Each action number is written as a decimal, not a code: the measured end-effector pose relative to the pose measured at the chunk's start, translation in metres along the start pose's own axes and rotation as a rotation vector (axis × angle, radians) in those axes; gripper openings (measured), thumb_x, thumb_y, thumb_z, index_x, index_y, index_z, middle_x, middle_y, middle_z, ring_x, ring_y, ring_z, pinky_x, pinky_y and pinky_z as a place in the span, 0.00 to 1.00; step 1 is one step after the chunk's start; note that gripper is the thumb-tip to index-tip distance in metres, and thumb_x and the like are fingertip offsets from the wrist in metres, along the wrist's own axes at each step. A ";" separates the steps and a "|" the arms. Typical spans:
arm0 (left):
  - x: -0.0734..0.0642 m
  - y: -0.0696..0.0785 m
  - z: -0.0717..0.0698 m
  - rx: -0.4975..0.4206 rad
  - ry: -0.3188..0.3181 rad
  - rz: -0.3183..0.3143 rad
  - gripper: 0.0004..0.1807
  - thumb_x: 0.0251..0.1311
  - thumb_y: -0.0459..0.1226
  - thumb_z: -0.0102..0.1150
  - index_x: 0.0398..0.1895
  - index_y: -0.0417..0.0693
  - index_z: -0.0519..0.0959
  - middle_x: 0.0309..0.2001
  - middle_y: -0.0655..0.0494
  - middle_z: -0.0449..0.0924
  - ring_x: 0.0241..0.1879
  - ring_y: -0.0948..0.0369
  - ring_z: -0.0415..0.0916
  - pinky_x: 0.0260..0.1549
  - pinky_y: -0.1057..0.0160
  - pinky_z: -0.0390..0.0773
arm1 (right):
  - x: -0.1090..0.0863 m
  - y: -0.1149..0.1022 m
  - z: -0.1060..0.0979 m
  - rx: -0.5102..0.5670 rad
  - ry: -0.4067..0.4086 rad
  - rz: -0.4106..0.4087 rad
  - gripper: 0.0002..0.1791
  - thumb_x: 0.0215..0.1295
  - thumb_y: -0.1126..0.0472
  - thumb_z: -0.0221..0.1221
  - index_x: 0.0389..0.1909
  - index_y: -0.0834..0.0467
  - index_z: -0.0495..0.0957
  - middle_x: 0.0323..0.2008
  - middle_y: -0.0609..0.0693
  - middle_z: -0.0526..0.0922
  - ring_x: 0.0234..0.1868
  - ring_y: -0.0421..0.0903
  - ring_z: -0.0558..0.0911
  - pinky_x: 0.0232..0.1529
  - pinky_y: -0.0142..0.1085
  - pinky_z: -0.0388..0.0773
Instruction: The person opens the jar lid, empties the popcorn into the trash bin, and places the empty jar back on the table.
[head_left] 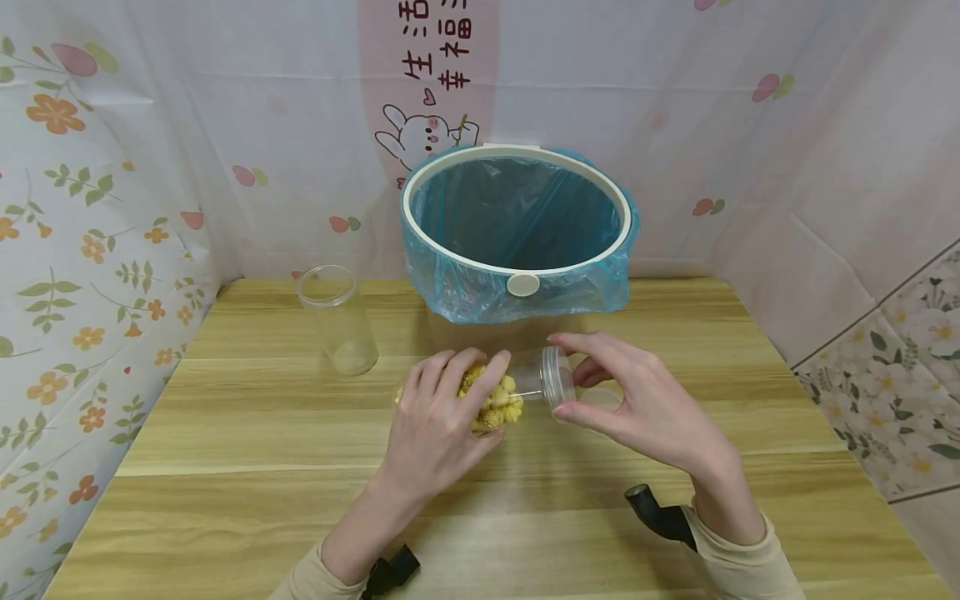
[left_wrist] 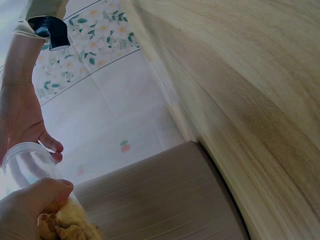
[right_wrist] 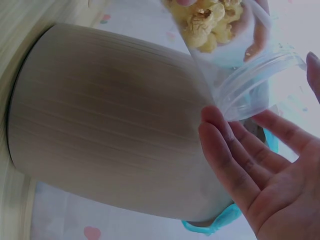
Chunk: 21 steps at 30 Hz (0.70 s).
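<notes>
A clear plastic jar (head_left: pixel 528 375) of yellow popcorn (right_wrist: pixel 212 22) lies sideways in front of the bin. My left hand (head_left: pixel 442 417) grips its body, its fingers over the popcorn end. At the other end is a clear ridged lid (head_left: pixel 557 377), also visible in the right wrist view. My right hand (head_left: pixel 637 400) has its thumb and forefinger on opposite sides of this lid; how firmly it holds cannot be told. The left wrist view catches the jar's pale round end (left_wrist: pixel 27 148) close to the right palm.
A bin with a white rim (head_left: pixel 525 272) and blue liner bag (head_left: pixel 465 292) stands at the back. Left of it stands a second clear jar (head_left: pixel 345 333), open-topped. Under the right palm a faint clear disc (head_left: pixel 602 408) shows on the wooden table (head_left: pixel 262 500).
</notes>
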<state>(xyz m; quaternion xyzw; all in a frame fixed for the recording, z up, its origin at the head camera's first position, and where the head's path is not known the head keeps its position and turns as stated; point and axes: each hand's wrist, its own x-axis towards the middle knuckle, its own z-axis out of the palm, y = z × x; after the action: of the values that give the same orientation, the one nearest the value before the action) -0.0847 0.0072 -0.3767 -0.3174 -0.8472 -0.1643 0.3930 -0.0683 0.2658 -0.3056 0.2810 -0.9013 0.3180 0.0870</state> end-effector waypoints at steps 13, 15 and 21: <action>0.001 -0.001 0.001 0.009 0.002 -0.003 0.42 0.39 0.48 0.77 0.65 0.58 0.76 0.54 0.53 0.81 0.52 0.52 0.76 0.48 0.53 0.79 | 0.001 -0.001 -0.005 -0.029 -0.016 -0.149 0.45 0.52 0.56 0.78 0.72 0.49 0.70 0.66 0.42 0.76 0.63 0.38 0.78 0.63 0.27 0.77; 0.000 -0.001 0.001 0.007 0.000 -0.006 0.42 0.39 0.48 0.77 0.65 0.58 0.76 0.54 0.53 0.81 0.52 0.52 0.76 0.47 0.53 0.79 | 0.000 -0.001 -0.006 -0.032 -0.016 -0.144 0.47 0.51 0.56 0.79 0.73 0.49 0.69 0.67 0.42 0.76 0.63 0.38 0.78 0.62 0.28 0.77; 0.001 -0.001 0.000 0.003 -0.011 -0.014 0.42 0.40 0.48 0.77 0.65 0.59 0.76 0.54 0.53 0.81 0.52 0.52 0.76 0.47 0.53 0.80 | -0.001 -0.002 -0.007 -0.027 -0.010 -0.081 0.49 0.51 0.54 0.78 0.75 0.49 0.67 0.67 0.42 0.77 0.58 0.39 0.82 0.57 0.34 0.83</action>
<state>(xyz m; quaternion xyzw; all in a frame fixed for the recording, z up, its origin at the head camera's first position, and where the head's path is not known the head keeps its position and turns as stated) -0.0862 0.0067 -0.3764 -0.3119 -0.8519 -0.1641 0.3874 -0.0664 0.2693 -0.2994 0.3175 -0.8939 0.3005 0.0989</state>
